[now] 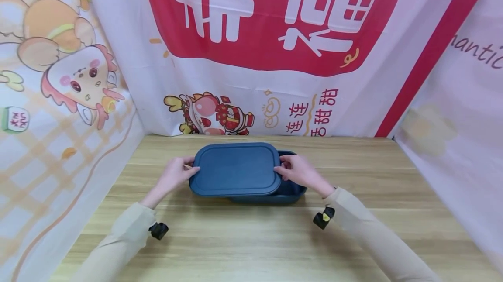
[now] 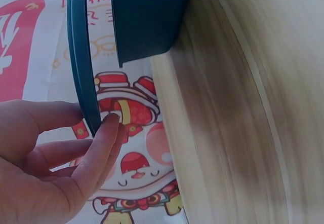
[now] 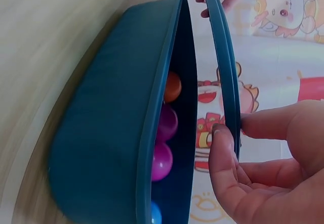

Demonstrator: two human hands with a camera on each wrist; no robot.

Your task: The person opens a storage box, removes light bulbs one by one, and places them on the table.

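A dark blue rectangular lid (image 1: 235, 169) with rounded corners is held above a matching blue box (image 1: 291, 192), shifted to the box's left. My left hand (image 1: 181, 170) pinches the lid's left end, and my right hand (image 1: 296, 170) pinches its right end. In the right wrist view a gap shows between the lid (image 3: 226, 67) and the box's rim. Inside the box lie several balls: an orange ball (image 3: 172, 86), a purple ball (image 3: 167, 122), a magenta ball (image 3: 162, 161) and a blue ball (image 3: 156, 213). The lid hides most of the box's inside in the head view.
The box stands on a wood-grain table (image 1: 251, 242). Behind it hangs a white and red printed cloth (image 1: 251, 63). Another printed cloth (image 1: 59, 142) borders the left side, and a pale cloth (image 1: 456, 142) the right.
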